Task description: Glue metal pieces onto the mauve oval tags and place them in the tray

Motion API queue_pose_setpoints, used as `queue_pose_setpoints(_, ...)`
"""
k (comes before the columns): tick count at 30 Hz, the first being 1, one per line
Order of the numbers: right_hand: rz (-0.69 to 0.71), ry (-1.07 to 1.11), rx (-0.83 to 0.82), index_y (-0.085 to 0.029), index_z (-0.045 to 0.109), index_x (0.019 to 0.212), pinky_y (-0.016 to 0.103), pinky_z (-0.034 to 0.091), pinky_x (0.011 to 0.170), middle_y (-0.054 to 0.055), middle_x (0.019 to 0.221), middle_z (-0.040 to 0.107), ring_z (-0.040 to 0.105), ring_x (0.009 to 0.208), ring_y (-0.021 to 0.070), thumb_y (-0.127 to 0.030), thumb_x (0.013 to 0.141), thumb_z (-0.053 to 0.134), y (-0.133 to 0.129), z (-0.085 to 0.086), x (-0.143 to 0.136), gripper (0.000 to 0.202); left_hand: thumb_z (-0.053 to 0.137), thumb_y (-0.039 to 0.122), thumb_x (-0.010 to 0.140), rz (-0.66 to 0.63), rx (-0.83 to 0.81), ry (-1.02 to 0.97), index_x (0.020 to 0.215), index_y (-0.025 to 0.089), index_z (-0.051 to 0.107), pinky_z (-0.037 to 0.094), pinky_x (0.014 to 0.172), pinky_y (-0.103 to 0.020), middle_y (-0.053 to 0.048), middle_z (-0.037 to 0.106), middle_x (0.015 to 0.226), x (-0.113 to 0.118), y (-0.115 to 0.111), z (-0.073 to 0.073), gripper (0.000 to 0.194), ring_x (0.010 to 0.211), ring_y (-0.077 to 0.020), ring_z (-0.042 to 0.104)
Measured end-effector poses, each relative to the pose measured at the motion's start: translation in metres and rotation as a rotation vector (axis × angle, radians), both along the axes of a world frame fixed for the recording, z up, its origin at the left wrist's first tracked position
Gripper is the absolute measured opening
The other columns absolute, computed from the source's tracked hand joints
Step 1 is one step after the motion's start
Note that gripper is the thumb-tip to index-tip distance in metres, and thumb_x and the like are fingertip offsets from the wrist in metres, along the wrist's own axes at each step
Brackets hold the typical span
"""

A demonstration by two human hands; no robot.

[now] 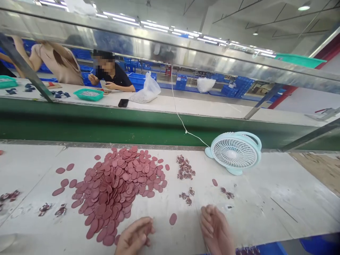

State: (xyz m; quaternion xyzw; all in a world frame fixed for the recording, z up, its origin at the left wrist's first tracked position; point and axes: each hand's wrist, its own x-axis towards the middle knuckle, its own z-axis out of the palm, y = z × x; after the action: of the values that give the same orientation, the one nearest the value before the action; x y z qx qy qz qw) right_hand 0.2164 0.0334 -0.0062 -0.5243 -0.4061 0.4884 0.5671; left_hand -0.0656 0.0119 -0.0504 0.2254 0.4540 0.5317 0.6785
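A large heap of flat, dull-red oval pieces (119, 177) covers the table's left middle. My left hand (134, 236) is at the bottom, beside the heap's lower right edge, its fingers curled inward. To the right, my right hand (217, 228) is turned palm inward with bent fingers; whatever either hand may hold is hidden. Between the two, a single red oval piece (173, 219) lies flat on the table, touched by neither. Beyond my right hand are a small cluster of shiny brown-and-silver pieces (189, 195) and a larger cluster of similar pieces (185, 167).
A pale blue fan (235, 150) stands at the back right, its white cord (176, 106) running upward. More shiny pieces (60, 210) lie at left. Across the green divider (106, 124), co-workers sit by a teal tray (89, 94) and a plastic bag (148, 88). Blue bins (321, 244) show lower right.
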Motion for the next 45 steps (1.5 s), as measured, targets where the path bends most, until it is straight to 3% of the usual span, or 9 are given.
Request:
queue_pose_setpoints(2, -0.035, 0.684, -0.072, -0.022, 0.058, 0.102, 0.015, 0.034, 0.035, -0.006, 0.069, 0.046, 0.04, 0.044, 0.0061, -0.047, 0.1, 0.046, -0.022, -0.015, 0.011, 0.028, 0.088, 0.036, 0.064, -0.007, -0.148, -0.157, 0.098, 0.018, 0.08, 0.054, 0.058, -0.024, -0.014, 0.078, 0.103, 0.006, 0.005, 0.014, 0.039, 0.086, -0.0242, 0.071)
queue_pose_setpoints(4, -0.067, 1.339, -0.108, -0.021, 0.048, 0.129, 0.014, 0.044, 0.04, -0.004, 0.079, 0.053, 0.051, 0.051, 0.0066, -0.042, 0.091, 0.066, -0.028, -0.024, 0.023, 0.047, 0.088, 0.03, 0.067, -0.03, -0.225, -0.275, 0.101, 0.017, 0.079, 0.055, 0.06, -0.02, -0.014, 0.077, 0.111, 0.016, 0.009, 0.028, 0.038, 0.088, -0.0206, 0.072)
queue_pose_setpoints(6, -0.086, 1.634, -0.137, -0.02, 0.034, 0.142, 0.015, 0.05, 0.045, -0.002, 0.086, 0.057, 0.056, 0.056, 0.008, -0.031, 0.088, 0.072, -0.02, -0.027, 0.034, 0.067, 0.086, 0.025, 0.071, -0.079, -0.248, -0.351, 0.103, 0.015, 0.077, 0.056, 0.065, -0.019, -0.015, 0.075, 0.117, 0.029, 0.012, 0.039, 0.035, 0.09, -0.0191, 0.073)
queue_pose_setpoints(8, -0.113, 1.68, -0.181, -0.022, 0.039, 0.134, 0.016, 0.05, 0.044, -0.004, 0.08, 0.054, 0.054, 0.053, 0.0082, -0.02, 0.092, 0.065, -0.007, -0.023, 0.04, 0.05, 0.083, 0.022, 0.074, -0.133, -0.242, -0.404, 0.105, 0.014, 0.076, 0.058, 0.067, -0.02, -0.015, 0.076, 0.115, 0.041, 0.013, 0.044, 0.032, 0.091, -0.0192, 0.074)
queue_pose_setpoints(12, -0.143, 1.605, -0.236, -0.022, 0.051, 0.11, 0.014, 0.044, 0.039, -0.008, 0.066, 0.047, 0.049, 0.045, 0.007, -0.02, 0.097, 0.054, 0.008, -0.005, 0.038, 0.013, 0.08, 0.022, 0.078, -0.174, -0.208, -0.476, 0.107, 0.013, 0.075, 0.057, 0.061, -0.019, -0.015, 0.077, 0.11, 0.058, 0.011, 0.043, 0.032, 0.085, -0.0191, 0.075)
queue_pose_setpoints(21, -0.031, 0.753, -0.405, -0.023, 0.061, 0.108, 0.015, 0.031, 0.027, -0.003, 0.059, 0.06, 0.044, 0.032, 0.0073, -0.065, 0.085, 0.059, -0.012, 0.037, -0.026, 0.048, 0.087, 0.012, 0.066, -0.249, -0.163, -0.441, 0.103, 0.022, 0.075, 0.056, 0.068, -0.019, -0.008, 0.077, 0.108, 0.07, 0.006, 0.043, 0.04, 0.089, -0.0171, 0.074)
queue_pose_setpoints(26, -0.034, 0.687, -0.374, -0.025, 0.061, 0.109, 0.016, 0.039, 0.031, -0.003, 0.064, 0.062, 0.049, 0.038, 0.0082, -0.063, 0.082, 0.065, -0.017, 0.04, -0.043, 0.046, 0.084, 0.018, 0.071, -0.339, -0.08, -0.23, 0.112, 0.022, 0.071, 0.052, 0.044, -0.018, -0.009, 0.072, 0.115, 0.071, 0.003, 0.036, 0.043, 0.071, -0.0159, 0.071)
queue_pose_setpoints(34, -0.144, 0.43, -0.29, -0.023, 0.065, 0.101, 0.021, 0.044, 0.033, -0.001, 0.067, 0.063, 0.057, 0.047, 0.0135, -0.061, 0.072, 0.078, -0.028, 0.037, -0.058, 0.05, 0.077, 0.027, 0.081, -0.215, -0.222, -0.357, 0.088, 0.02, 0.072, 0.053, 0.05, -0.017, -0.008, 0.075, 0.11, 0.068, 0.0, 0.038, 0.011, 0.088, -0.0221, 0.075)
queue_pose_setpoints(45, -0.248, 0.063, -0.045, -0.033, 0.065, 0.108, 0.043, 0.052, 0.054, 0.002, 0.07, 0.069, 0.062, 0.051, 0.0244, -0.046, 0.087, 0.066, -0.038, 0.023, -0.08, 0.025, 0.081, 0.023, 0.078, -0.174, -0.233, -0.461, 0.103, 0.021, 0.078, 0.053, 0.063, -0.018, -0.009, 0.077, 0.117, 0.066, -0.005, 0.041, 0.025, 0.088, -0.0179, 0.074)
